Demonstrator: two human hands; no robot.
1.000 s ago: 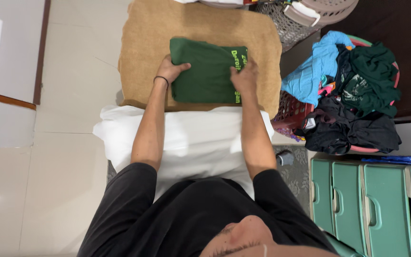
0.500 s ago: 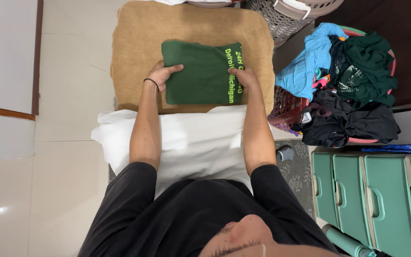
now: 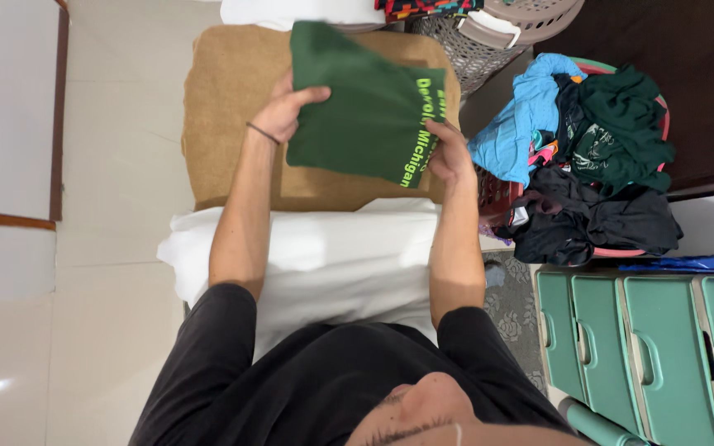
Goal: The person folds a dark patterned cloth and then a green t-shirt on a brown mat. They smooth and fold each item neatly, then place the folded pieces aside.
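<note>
Folded green T-shirt [image 3: 363, 107] no longer lies flat on the tan cushion [image 3: 233, 107]; it is now lifted and tilted above it. The left hand [image 3: 287, 111] grips its left edge, fingers curled underneath and thumb on top, and the right hand [image 3: 448, 153] pinches the lower right corner (beside the yellow lettering). Folding looks finished. A heaped laundry basket [image 3: 497, 194] sits just to the right.

A tan padded surface [image 3: 233, 124] carries the work area. A white cloth [image 3: 332, 256] lies directly against its near edge, and a second white item [image 3: 291, 10] lies at its far edge. Right of the tan padded surface, on the floor, a red laundry basket [image 3: 497, 194] stands just beside it, with a grey woven basket [image 3: 489, 37] farther back.
</note>
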